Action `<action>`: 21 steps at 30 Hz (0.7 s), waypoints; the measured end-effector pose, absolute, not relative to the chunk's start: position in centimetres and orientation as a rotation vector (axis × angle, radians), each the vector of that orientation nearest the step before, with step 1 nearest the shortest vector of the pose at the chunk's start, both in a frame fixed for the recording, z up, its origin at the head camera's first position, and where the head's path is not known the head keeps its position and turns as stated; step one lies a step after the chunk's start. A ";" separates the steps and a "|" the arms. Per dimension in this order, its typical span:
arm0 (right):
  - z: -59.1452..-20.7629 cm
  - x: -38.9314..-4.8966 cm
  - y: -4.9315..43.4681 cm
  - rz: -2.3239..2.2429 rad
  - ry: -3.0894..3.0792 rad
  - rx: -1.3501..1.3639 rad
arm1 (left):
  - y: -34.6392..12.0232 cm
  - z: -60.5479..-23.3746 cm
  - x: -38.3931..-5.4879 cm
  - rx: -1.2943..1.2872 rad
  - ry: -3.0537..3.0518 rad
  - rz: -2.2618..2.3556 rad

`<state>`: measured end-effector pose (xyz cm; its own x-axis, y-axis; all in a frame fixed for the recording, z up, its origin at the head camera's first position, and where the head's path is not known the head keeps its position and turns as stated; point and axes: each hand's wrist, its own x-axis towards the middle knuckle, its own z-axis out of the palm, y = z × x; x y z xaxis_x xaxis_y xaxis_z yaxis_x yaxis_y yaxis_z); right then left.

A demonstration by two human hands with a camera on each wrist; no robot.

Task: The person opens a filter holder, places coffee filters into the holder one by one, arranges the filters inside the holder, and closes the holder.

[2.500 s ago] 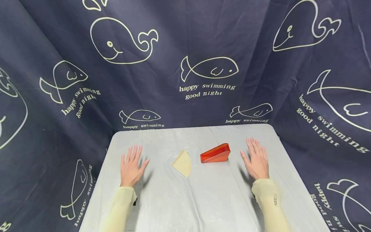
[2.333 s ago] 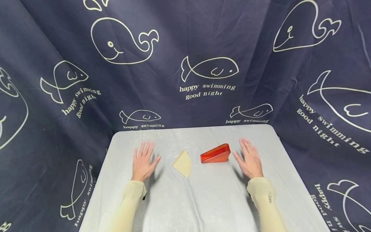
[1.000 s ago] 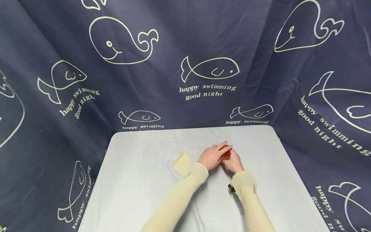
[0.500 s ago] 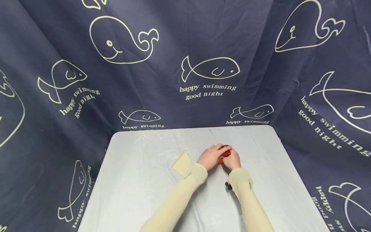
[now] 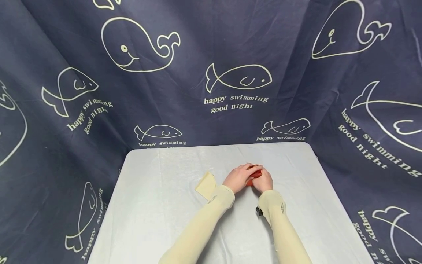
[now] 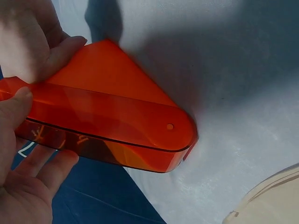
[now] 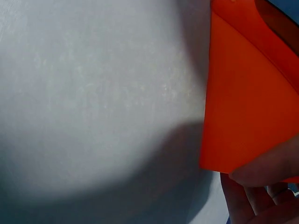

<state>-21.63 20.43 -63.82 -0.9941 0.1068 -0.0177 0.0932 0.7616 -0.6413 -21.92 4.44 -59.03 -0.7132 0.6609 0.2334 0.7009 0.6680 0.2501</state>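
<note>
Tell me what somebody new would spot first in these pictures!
Probably the bright red case, gripped by the left hand and the right hand toward the far side of the pale table. Next might come the white whales high on the dark blue cloth behind it. The cream wedge is quieter, lying on the table left of the hands, partly hidden by the left sleeve.

On the blue curtain (image 5: 211,40) beyond the grip stand 2 phrases: "happy swimming" (image 5: 236,100) and "good night" (image 5: 232,107).
</note>
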 end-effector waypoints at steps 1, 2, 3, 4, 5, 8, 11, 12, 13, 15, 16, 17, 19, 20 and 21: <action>-63.9 -21.6 20.4 1.064 -2.931 -0.169 | 4.4 -59.1 -21.9 -1.130 -2.748 -0.497; -64.0 -21.7 20.4 1.061 -2.932 -0.171 | 4.3 -59.2 -21.9 -1.129 -2.741 -0.505; -64.1 -21.7 20.3 1.054 -2.936 -0.170 | 4.3 -59.3 -21.9 -1.127 -2.736 -0.514; -64.2 -21.7 20.3 1.052 -2.938 -0.171 | 4.2 -59.4 -22.0 -1.123 -2.728 -0.525; -64.2 -21.6 20.2 1.055 -2.938 -0.174 | 4.1 -59.5 -22.0 -1.119 -2.724 -0.539; -64.2 -21.6 20.1 1.039 -2.933 -0.172 | 3.9 -59.8 -22.0 -1.103 -2.712 -0.574; -64.2 -21.7 20.0 1.029 -2.921 -0.169 | 3.7 -59.7 -22.0 -1.099 -2.712 -0.612; -64.1 -21.7 20.0 1.025 -2.920 -0.162 | 3.6 -59.7 -22.0 -1.098 -2.710 -0.627; -64.1 -21.8 20.0 1.020 -2.919 -0.155 | 3.4 -59.5 -22.0 -1.096 -2.706 -0.647; -64.1 -21.9 20.0 1.038 -2.910 -0.150 | 3.1 -59.3 -22.0 -1.091 -2.699 -0.689; -64.0 -21.9 20.0 1.047 -2.906 -0.149 | 3.0 -59.2 -22.0 -1.090 -2.690 -0.713; -64.0 -21.8 20.0 1.061 -2.899 -0.153 | 2.8 -59.2 -22.1 -1.089 -2.679 -0.737; -63.8 -21.7 20.0 1.088 -2.888 -0.177 | 2.5 -59.2 -22.1 -1.095 -2.656 -0.773; -63.8 -21.7 20.0 1.100 -2.883 -0.193 | 2.4 -59.2 -22.1 -1.103 -2.648 -0.784; -63.8 -21.6 20.0 1.109 -2.882 -0.208 | 2.2 -59.2 -22.2 -1.111 -2.639 -0.806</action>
<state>-21.63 20.00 -63.75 -0.9899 0.1419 -0.0048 0.1085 0.7343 -0.6701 -22.15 2.21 -59.22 -0.7091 0.6133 0.3480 0.7031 0.5773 0.4153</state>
